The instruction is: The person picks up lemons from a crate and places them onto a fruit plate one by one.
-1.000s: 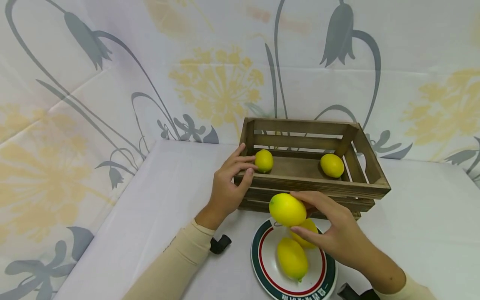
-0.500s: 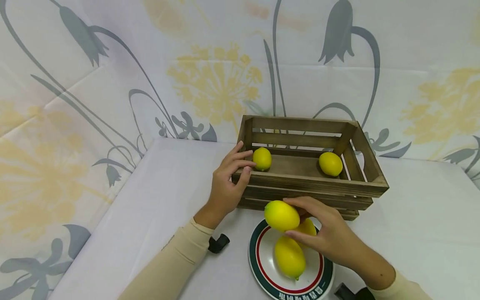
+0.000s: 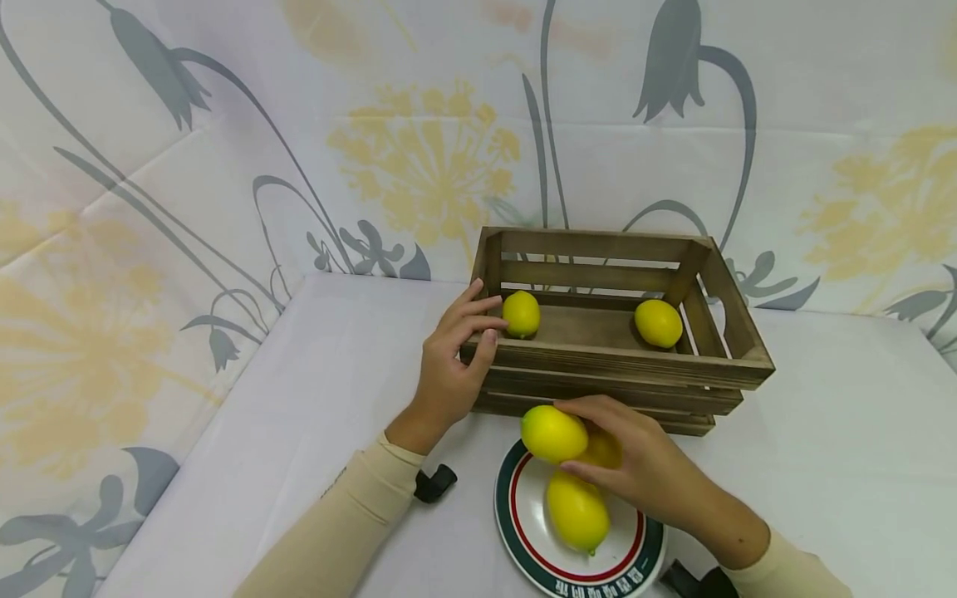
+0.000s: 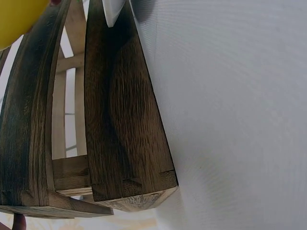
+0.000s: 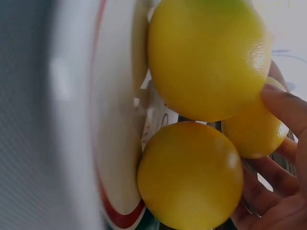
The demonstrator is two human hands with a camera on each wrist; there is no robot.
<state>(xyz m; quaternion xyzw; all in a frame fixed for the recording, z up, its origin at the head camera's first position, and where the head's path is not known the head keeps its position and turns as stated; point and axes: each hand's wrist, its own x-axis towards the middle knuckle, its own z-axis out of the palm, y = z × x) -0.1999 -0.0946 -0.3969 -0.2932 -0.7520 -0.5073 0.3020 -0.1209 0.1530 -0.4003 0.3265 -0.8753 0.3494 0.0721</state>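
Note:
My right hand [image 3: 635, 457] pinches a yellow lemon [image 3: 555, 434] between thumb and fingers, just over the back of a plate [image 3: 507, 519] with a green rim and red ring. On that plate lie two more lemons: one in front [image 3: 577, 511], with a green tip, and one behind [image 3: 601, 450], partly covered by the hand. In the right wrist view the held lemon [image 5: 254, 129] shows beyond those two. My left hand [image 3: 452, 357] rests at the left end of a slatted wooden crate [image 3: 620, 361], fingers extended over its rim, close to a lemon [image 3: 521, 314] inside.
Another lemon [image 3: 658, 323] lies at the crate's right end. The crate stands behind the plate on a white cloth [image 3: 359, 357], in front of a flower-printed backdrop [image 3: 426, 158]. Black wrist devices show by the left sleeve [image 3: 436, 483] and by the right wrist [image 3: 695, 580].
My right hand has moved down and to the left with the lemon, lower over the plate and farther from the crate's rim. The left hand keeps its place on the crate.

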